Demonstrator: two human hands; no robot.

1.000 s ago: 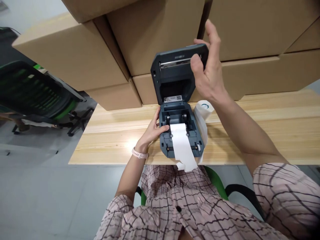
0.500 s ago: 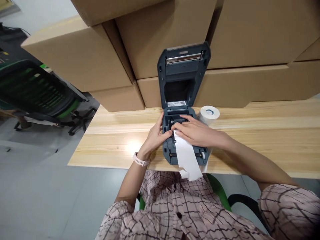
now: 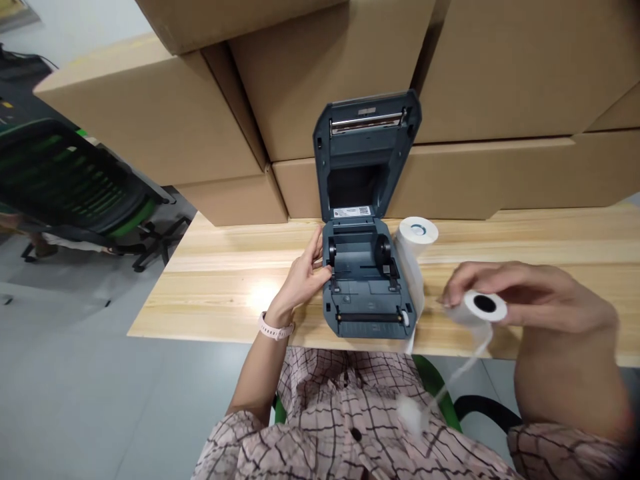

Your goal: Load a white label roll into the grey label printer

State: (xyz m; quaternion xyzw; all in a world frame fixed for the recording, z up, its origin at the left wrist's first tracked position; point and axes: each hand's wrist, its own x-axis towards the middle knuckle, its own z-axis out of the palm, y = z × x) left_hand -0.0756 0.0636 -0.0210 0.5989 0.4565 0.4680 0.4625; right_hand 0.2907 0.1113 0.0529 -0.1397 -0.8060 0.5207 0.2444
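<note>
A dark grey label printer [image 3: 365,290] stands on the table with its lid [image 3: 356,157] tipped up. Inside the bay, two black roll holders face each other with no roll between them. My left hand [image 3: 303,272] grips the printer's left side, thumb over the rim and fingers along the wall. Off to the right, my right hand [image 3: 550,297] holds a small white paper roll [image 3: 461,313] above the table. Its loose end hangs toward my lap, blurred by motion. A second, larger white roll [image 3: 420,230] stands beside the printer, its strip trailing along the printer's right side.
Cardboard boxes [image 3: 465,173] are stacked along the back of the wooden table [image 3: 215,280], close behind the raised lid. To the left, a dark green and black office chair [image 3: 75,180] stands on the grey floor. The table's front edge runs just before my lap.
My right hand has lifted the small paper roll out of the printer and carried it right, baring the bay. My left hand stays at the printer's left side.
</note>
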